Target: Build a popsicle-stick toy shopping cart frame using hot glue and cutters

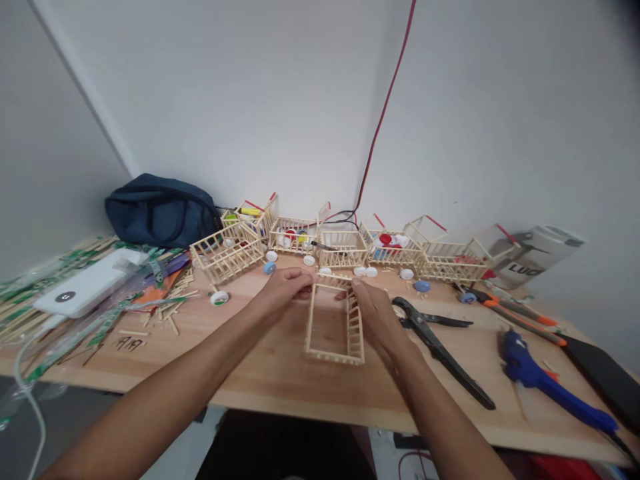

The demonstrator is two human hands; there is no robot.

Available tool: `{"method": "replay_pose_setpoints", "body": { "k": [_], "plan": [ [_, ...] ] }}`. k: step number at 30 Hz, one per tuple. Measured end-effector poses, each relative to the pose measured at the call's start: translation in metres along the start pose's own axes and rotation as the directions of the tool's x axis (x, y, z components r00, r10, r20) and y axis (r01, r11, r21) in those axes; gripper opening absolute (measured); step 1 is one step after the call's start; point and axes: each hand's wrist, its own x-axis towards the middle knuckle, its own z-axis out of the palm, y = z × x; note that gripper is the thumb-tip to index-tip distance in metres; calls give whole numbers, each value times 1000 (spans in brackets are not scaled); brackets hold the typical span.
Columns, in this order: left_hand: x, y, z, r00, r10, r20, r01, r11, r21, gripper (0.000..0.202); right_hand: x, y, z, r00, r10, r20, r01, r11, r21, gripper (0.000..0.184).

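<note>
A small basket frame of thin wooden sticks (310, 323) is tilted up over the table between my hands, its rectangular opening facing me. My right hand (373, 307) is closed on its far right corner, with the thumb along the top and a fingertip showing through the opening. At the far left corner, the curled fingers of my left hand (290, 285) pinch the frame's edge. Behind it stands a row of finished-looking miniature stick carts, among them one cart (343, 248) with bottle-cap wheels and another cart (230, 253) leaning at the left.
On the right lie black-handled cutters (440, 347), orange-handled pliers (525, 317) and a blue glue gun (535, 373). To the left are a white power bank (93, 283), loose sticks (175, 300) and wrappers. A dark blue pouch (163, 210) sits against the wall.
</note>
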Motion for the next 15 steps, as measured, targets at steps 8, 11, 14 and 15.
{"method": "replay_pose_setpoints", "body": {
  "k": [8, 11, 14, 15],
  "plan": [
    [-1, 2, 1, 1000, -2, -4, 2, 1000, -4, 25, 0, 0, 0, 999, -33, -5, 33, 999, -2, 58],
    [0, 0, 0, 1000, -5, -2, 5, 1000, 1, 24, 0, -1, 0, 1000, -24, -5, 24, 1000, 2, 58],
    [1, -1, 0, 1000, 2, 1, -2, 1000, -3, 24, 0, 0, 0, 1000, -15, -2, 15, 1000, 3, 58],
    [1, -1, 0, 1000, 5, 1, -5, 1000, -5, 24, 0, 0, 1, 1000, -14, 1, 14, 1000, 7, 57]
  ]
}}
